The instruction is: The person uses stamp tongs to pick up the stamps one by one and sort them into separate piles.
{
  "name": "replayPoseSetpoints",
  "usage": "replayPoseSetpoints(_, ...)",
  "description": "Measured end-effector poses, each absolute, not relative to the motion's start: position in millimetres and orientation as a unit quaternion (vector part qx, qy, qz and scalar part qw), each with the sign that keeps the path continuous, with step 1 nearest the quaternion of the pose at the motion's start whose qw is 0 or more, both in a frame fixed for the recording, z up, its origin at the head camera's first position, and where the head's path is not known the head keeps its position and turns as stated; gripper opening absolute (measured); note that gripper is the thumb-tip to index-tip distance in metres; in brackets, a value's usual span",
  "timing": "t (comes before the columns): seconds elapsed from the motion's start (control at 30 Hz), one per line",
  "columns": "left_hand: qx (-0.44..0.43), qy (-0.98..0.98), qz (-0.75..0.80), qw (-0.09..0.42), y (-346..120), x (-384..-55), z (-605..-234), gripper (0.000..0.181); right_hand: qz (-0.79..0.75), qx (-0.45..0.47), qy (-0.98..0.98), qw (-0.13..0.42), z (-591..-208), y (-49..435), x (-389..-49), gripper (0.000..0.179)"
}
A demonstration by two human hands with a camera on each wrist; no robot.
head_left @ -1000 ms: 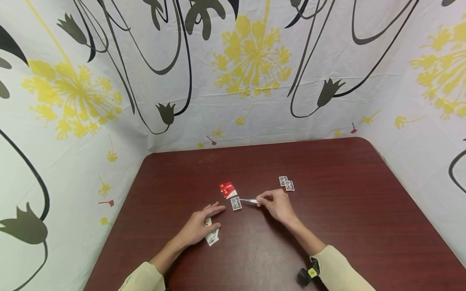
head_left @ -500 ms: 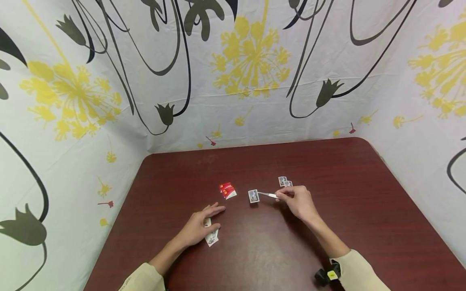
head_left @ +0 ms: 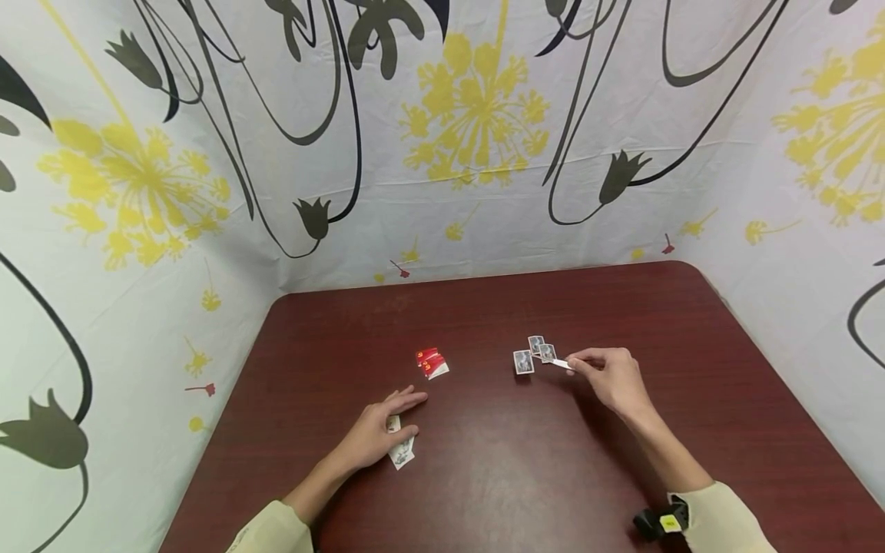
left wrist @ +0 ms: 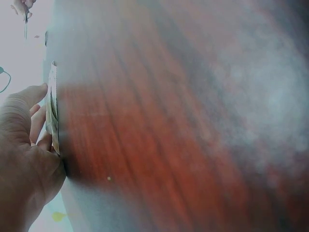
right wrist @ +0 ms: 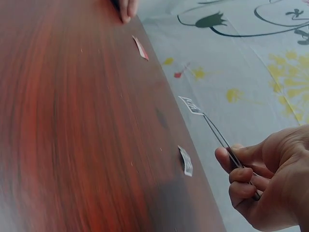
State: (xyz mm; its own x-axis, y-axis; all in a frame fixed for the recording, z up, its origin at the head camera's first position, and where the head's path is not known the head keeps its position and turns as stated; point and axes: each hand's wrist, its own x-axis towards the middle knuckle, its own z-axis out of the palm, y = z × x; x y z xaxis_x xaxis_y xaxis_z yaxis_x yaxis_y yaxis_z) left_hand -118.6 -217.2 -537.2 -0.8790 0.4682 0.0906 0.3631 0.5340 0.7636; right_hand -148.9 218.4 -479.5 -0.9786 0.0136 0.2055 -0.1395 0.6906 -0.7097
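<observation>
My right hand pinches a pair of tweezers between thumb and fingers. At the tweezers' tips hangs a small grey stamp with a white border, raised off the table; the right wrist view shows this stamp gripped at its edge. Just right of it, two similar stamps lie partly overlapped on the table. My left hand rests on the table with fingers extended, over several pale stamps that it partly hides. These stamps appear edge-on in the left wrist view.
Several red stamps lie overlapped left of the table's middle. The dark red-brown table has rounded far corners. A patterned white cloth hangs around its back and sides. A black device is strapped to my right wrist.
My right hand has moved right with the tweezers, lifting the grey stamp from beside the red stamps and carrying it next to the two grey ones. The left hand has stayed in place.
</observation>
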Motion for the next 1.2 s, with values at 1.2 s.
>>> replayPoseSetpoints(1.2,0.236,0.877,0.415,0.059,-217,-119,-539,0.056,0.35,-0.006,-0.932,0.09,-493,270,-157,0.014)
